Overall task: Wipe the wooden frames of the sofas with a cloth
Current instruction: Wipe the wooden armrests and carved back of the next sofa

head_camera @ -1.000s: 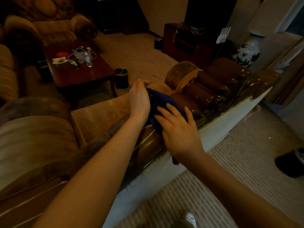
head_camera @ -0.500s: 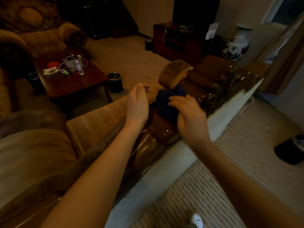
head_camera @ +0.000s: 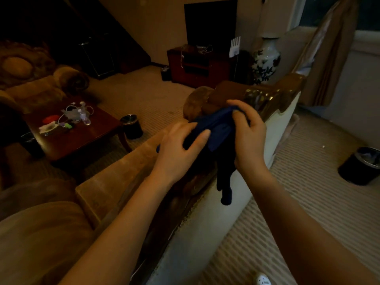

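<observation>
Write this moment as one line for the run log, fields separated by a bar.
stage: regripping | left hand: holds blue cloth | right hand: pinches cloth | cloth: bunched, tail hanging over sofa frame

Dim, warm light fills a room with pale ribbed carpet (head_camera: 320,194). A dark wooden coffee table (head_camera: 82,138) stands at left, a small black bin (head_camera: 131,126) by its near right corner. A red-brown cabinet (head_camera: 199,67) sits against the far wall beside a patterned porcelain vase (head_camera: 266,60); tan curtains (head_camera: 331,58) hang at right.

coffee table (head_camera: 86,138) — small clutter on top | carpet (head_camera: 139,95) — two bins
</observation>
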The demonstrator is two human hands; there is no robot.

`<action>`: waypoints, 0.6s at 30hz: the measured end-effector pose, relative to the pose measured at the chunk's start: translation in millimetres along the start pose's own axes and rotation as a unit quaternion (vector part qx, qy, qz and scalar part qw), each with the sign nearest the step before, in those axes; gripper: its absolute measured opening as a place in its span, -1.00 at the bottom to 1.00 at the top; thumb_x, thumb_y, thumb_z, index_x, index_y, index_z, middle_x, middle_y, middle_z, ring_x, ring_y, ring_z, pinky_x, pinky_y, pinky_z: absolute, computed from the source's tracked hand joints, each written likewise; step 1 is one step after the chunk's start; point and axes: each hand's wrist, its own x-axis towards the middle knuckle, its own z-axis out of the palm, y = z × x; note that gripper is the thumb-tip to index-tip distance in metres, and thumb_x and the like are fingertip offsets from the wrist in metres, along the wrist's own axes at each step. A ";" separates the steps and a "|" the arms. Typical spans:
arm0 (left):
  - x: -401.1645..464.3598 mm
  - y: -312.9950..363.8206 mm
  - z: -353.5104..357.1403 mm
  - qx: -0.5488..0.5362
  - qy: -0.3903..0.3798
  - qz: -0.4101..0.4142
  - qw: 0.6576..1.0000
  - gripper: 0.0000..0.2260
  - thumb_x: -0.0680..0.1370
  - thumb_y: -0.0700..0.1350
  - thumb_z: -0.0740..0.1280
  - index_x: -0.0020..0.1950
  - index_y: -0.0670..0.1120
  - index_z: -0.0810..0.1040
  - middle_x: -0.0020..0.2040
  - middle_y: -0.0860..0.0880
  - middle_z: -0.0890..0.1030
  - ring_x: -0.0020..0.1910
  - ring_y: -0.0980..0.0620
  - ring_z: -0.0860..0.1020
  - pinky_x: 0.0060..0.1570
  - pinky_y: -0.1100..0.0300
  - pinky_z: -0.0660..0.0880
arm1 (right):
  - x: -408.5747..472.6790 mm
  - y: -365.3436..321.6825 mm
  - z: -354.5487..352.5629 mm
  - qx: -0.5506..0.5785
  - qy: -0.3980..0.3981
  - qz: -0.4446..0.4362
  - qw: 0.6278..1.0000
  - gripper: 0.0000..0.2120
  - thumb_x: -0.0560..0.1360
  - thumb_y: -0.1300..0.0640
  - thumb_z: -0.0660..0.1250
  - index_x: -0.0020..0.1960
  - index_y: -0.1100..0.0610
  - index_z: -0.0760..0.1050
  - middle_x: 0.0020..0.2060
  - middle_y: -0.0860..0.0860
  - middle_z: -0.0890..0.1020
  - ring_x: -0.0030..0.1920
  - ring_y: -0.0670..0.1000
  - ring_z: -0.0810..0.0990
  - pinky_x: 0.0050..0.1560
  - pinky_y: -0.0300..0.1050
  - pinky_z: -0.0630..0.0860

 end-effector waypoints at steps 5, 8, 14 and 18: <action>14.2 55.4 33.4 -0.141 -0.157 -0.040 0.977 -0.60 0.45 0.05 0.41 0.23 0.10 0.37 0.09 0.21 0.51 0.05 0.35 0.50 -0.02 0.46 0.45 | 12.8 -28.2 -20.2 0.208 0.076 0.042 0.974 -0.70 0.60 0.18 0.07 -0.05 0.03 0.58 -0.15 -0.07 0.65 -0.08 -0.11 0.62 -0.10 -0.23 0.52; 20.9 63.1 56.4 -0.189 -0.131 -0.054 0.972 -0.73 0.51 -0.15 0.40 0.09 0.10 0.41 0.02 0.14 0.54 0.00 0.26 0.53 0.03 0.29 0.53 | 9.4 -30.2 -34.8 0.208 0.081 0.014 0.975 -0.74 0.63 0.14 0.06 0.07 0.02 0.53 -0.11 -0.14 0.63 -0.08 -0.22 0.61 -0.10 -0.32 0.52; 32.0 71.5 86.8 -0.123 -0.183 -0.042 0.975 -0.65 0.54 -0.20 0.32 0.29 -0.02 0.35 0.10 0.06 0.52 0.02 0.23 0.51 0.00 0.33 0.52 | -14.3 17.8 -69.5 0.152 0.043 0.054 0.986 -0.45 0.47 -0.19 0.21 0.43 -0.11 0.22 0.34 -0.15 0.41 0.30 -0.20 0.43 0.18 -0.30 0.45; 55.8 76.8 73.1 0.061 -0.319 0.056 0.944 -0.57 0.57 -0.16 0.20 0.45 0.04 0.32 0.35 0.05 0.46 0.21 0.25 0.43 0.13 0.50 0.39 | -6.9 34.9 -76.8 0.249 0.161 0.115 0.948 -0.74 0.54 0.07 0.28 0.22 0.01 0.46 0.09 -0.01 0.63 0.09 -0.04 0.61 0.08 -0.12 0.56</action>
